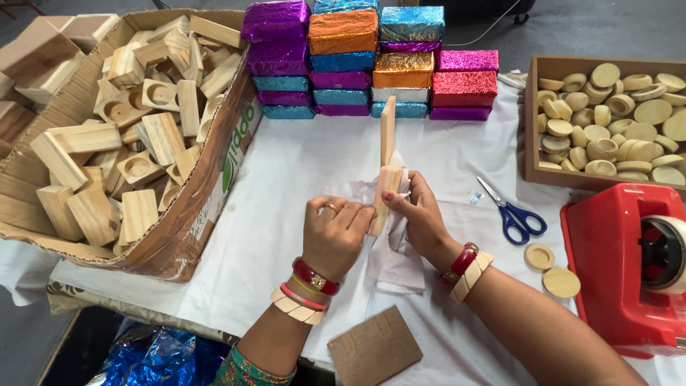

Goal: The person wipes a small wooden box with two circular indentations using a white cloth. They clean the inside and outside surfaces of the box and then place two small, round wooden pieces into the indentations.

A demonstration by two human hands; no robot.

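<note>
My left hand (pixel 334 230) and my right hand (pixel 416 213) meet at the middle of the white-covered table (pixel 286 179). Both grip a pale wooden block (pixel 387 187) standing on end, with a thin wooden lid or slat (pixel 387 129) rising from its top. White tissue paper (pixel 394 250) lies crumpled under and around the block. My right thumb presses the block's side; my left fingers pinch it from the left.
A cardboard box (pixel 214 200) of wooden blocks stands at left. Foil-wrapped blocks (pixel 371 61) are stacked at the back. A tray of round wooden lids (pixel 614 121), blue scissors (pixel 513 213), two loose discs (pixel 550 268), a red tape dispenser (pixel 629 264) and a cardboard piece (pixel 375 349) surround me.
</note>
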